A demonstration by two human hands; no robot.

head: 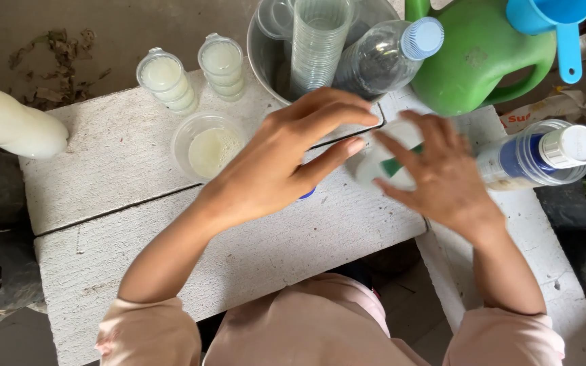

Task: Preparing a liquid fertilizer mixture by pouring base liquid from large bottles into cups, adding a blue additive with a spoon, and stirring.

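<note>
My right hand (pixel 442 177) grips a small white bottle (pixel 380 161) with a green mark, tilted over the white foam board (pixel 123 149). My left hand (pixel 286 163) reaches across to the bottle's top, its thumb and fingers pinched at the cap end. A bit of blue cap (pixel 306 194) shows under my left palm. An open clear plastic cup (pixel 208 146) with pale liquid stands just left of my left hand.
Two lidded cups of pale liquid (pixel 164 78) (pixel 222 64) stand at the back. A metal bowl (pixel 266 54) holds stacked clear cups (pixel 318 41) and a plastic bottle (pixel 388 54). A green watering can (pixel 476 64), a blue scoop (pixel 557 20) and a blue-labelled bottle (pixel 537 156) sit right.
</note>
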